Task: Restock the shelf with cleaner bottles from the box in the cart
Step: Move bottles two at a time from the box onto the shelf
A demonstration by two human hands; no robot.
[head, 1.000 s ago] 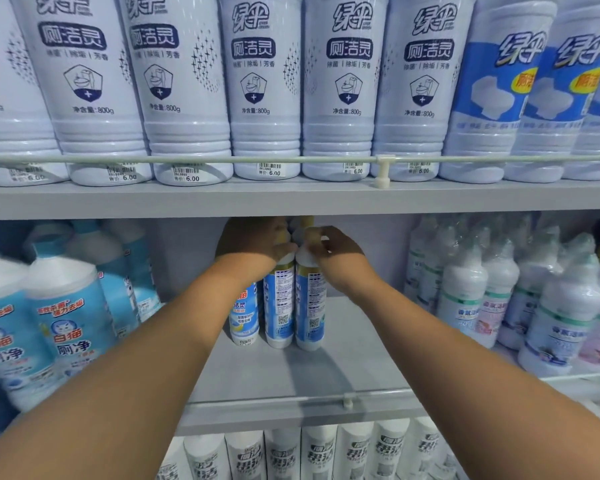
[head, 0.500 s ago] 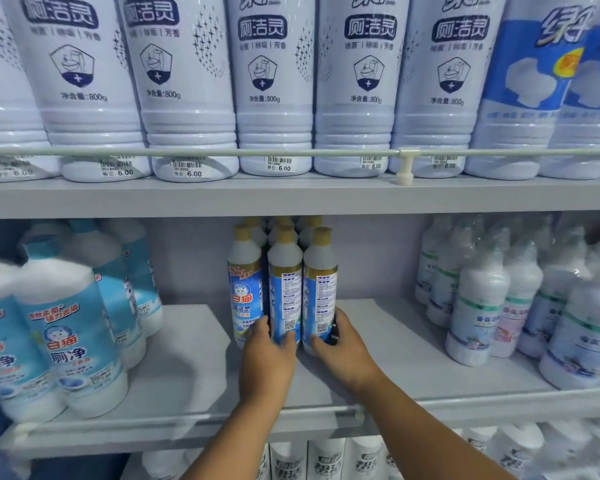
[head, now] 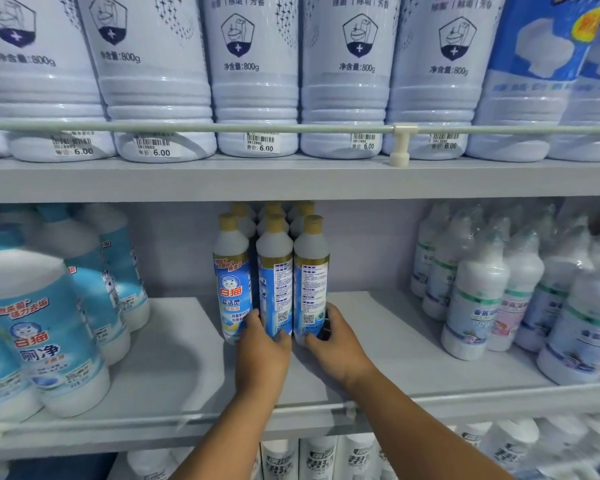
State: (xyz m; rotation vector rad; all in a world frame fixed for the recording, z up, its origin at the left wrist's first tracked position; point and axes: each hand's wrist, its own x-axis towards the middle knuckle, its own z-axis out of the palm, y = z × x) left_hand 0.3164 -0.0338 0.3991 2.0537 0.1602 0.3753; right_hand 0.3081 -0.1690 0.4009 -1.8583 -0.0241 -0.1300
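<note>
Head view: both hands are seen at the foot of a small cluster of cleaner bottles (head: 274,278) on the middle shelf (head: 174,362), approx. centre of frame. Bottles stand upright, long axis vertical, gold caps up, three in the front row w/ more rows behind. The cluster lies directly ahead of and above both grips, i.e. further into the shelf.

Left hand (head: 262,351): fingers curled round the base of the front-middle bottle (head: 275,289), thumb side toward the front-left bottle (head: 232,289). Grip is narrow, closed on that bottle's lower label. Right hand (head: 333,344): fingers wrapped round the base of the front-right bottle (head: 310,282) from its right side; also a narrow, closed hold. Neither hand is nearer overall; each is on its own bottle, hands almost touching each other.

Judged step: the front row is being squared up or pushed back against the rows behind. Any push needs to be low and straight back, since tall slim bottles held at the base could tip fwd. Bare shelf is seen left and right of the cluster for further stock. Box and cart are not in view.
</note>
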